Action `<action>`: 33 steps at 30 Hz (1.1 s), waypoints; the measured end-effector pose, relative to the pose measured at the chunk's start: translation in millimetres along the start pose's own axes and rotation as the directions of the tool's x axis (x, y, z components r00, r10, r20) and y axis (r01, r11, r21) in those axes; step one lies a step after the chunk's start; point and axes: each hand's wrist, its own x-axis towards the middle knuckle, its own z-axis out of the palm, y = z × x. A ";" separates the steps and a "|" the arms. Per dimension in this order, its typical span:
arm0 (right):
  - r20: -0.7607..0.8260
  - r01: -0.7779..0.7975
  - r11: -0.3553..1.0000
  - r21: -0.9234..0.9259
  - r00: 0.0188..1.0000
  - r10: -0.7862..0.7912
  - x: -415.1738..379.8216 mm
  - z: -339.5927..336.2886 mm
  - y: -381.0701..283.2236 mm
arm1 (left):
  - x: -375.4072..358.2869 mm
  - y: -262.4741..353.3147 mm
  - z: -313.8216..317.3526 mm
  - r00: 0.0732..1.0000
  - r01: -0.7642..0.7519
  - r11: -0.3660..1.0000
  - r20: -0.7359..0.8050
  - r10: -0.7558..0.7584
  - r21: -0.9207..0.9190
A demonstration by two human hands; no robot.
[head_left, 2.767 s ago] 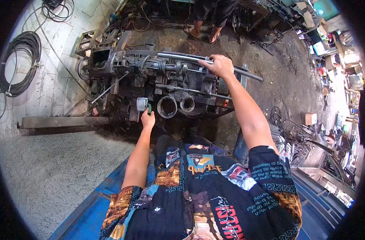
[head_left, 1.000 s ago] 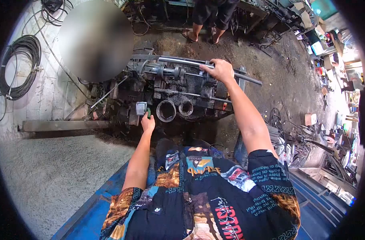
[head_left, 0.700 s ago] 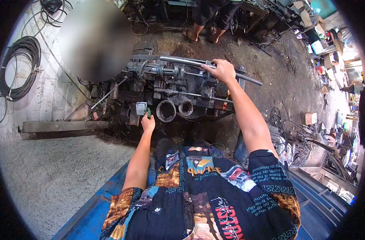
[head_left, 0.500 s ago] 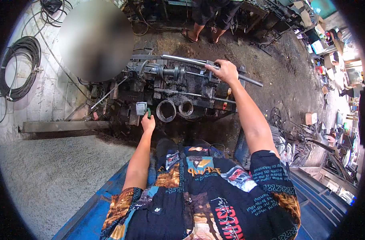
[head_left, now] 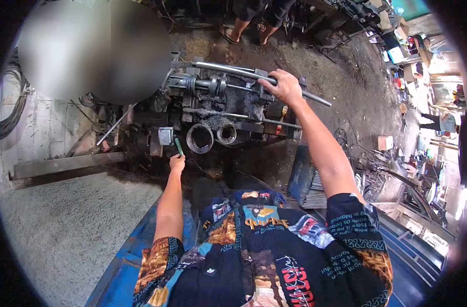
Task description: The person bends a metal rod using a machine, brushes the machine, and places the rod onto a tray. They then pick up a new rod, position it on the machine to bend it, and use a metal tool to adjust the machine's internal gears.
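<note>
steel, one long rod [head_left: 233,70] of it, slanted along the far side of one grimy machine [head_left: 233,100]. i counted two hands at work: the right hand [head_left: 286,88] clasped round the rod, the left hand [head_left: 177,162] gripping one green handle [head_left: 179,147] by its near end. just beside the handle sat one grey box [head_left: 165,136]; whether the two joined, i couldn't tell. at the machine's near side stood two cups, a large cup [head_left: 201,150] and a small cup [head_left: 227,142]. one orange tool [head_left: 280,126] lay at its right end, one beam [head_left: 70,165] on the floor to the left, and two sandalled feet [head_left: 229,35] of another person showed beyond. the rod looked slim, round and smooth, bright on its left stretch, duller past the hand, where its end stuck out. whether it rested on the machine, i couldn't make out.
</note>
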 end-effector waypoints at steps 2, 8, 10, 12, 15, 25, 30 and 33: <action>0.014 0.030 0.999 -0.017 0.999 -0.030 1.5 1.8 1.5 | 41.0 -30.7 29.1 0.979 -0.115 0.993 -0.176 0.107 -0.037; 0.050 0.084 0.995 -0.062 0.996 -0.081 -1.0 4.5 4.7 | 4.7 -5.6 32.6 0.983 -0.099 0.995 -0.156 0.094 -0.026; 0.018 0.097 0.990 -0.099 0.995 -0.095 1.0 8.6 6.1 | -9.0 1.4 26.3 0.977 -0.124 0.992 -0.174 0.126 0.024; 0.049 0.064 0.989 -0.136 0.997 -0.058 3.7 5.8 1.3 | -21.5 9.2 18.8 0.969 -0.128 0.984 -0.196 0.151 0.127; 0.193 -0.016 0.982 -0.186 0.980 0.053 3.1 -6.7 -4.8 | -46.5 15.4 8.9 0.916 -0.147 0.963 -0.337 0.218 0.224; 0.201 0.027 0.998 0.065 0.979 -0.040 -22.0 -30.9 55.9 | -204.0 177.9 -55.6 0.141 -0.836 0.294 -0.336 0.931 0.464; -0.257 -0.001 0.989 -0.146 0.966 -0.037 -71.3 -60.0 66.0 | -259.0 316.0 -34.6 -0.210 -0.816 -0.154 -0.037 0.977 0.557; -0.387 -0.432 0.628 0.647 0.523 0.759 -100.5 -37.1 82.6 | -252.7 368.1 -14.3 -0.157 -0.749 -0.254 0.208 0.965 0.612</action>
